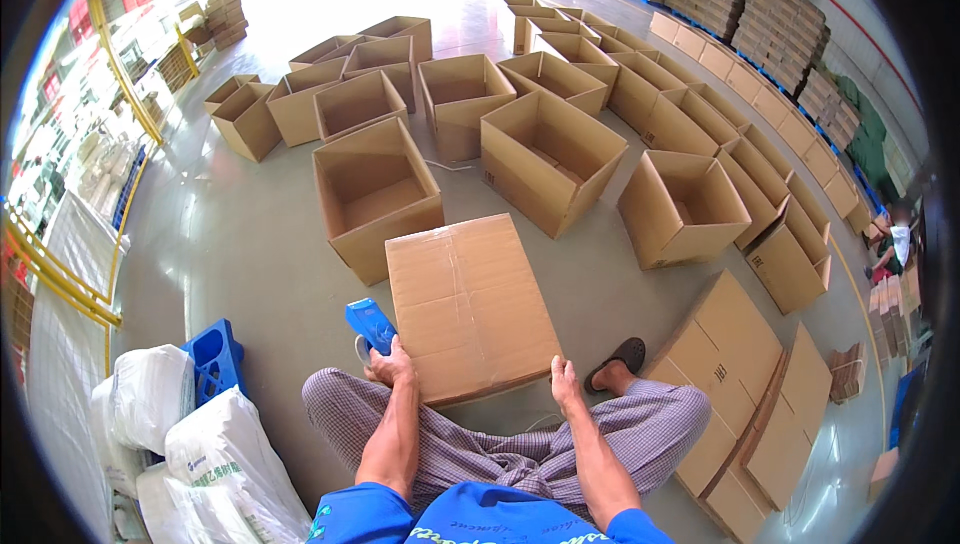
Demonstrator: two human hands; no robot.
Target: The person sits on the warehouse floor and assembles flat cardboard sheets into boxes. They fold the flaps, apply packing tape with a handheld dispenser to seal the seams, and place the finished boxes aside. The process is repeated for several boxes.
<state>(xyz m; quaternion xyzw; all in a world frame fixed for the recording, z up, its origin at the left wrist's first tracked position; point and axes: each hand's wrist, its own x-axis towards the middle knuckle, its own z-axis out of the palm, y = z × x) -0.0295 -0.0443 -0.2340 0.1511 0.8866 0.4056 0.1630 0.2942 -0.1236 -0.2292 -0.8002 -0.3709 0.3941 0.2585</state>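
Note:
In front of my legs is a closed cardboard box [470,299], with a strip of clear tape running along the seam of its top. My left hand [393,364] is closed round a blue tape dispenser [371,324] and rests against the box's near left side. At the near right corner, my right hand [565,382] grips the box, its thumb up and the other fingers partly hidden.
Beyond the box stand several open cardboard boxes [553,159] in rows. Flattened cartons [728,369] lie to my right. White sacks [225,459] and a blue plastic pallet [214,359] are on my left. At the far right is another person [893,244].

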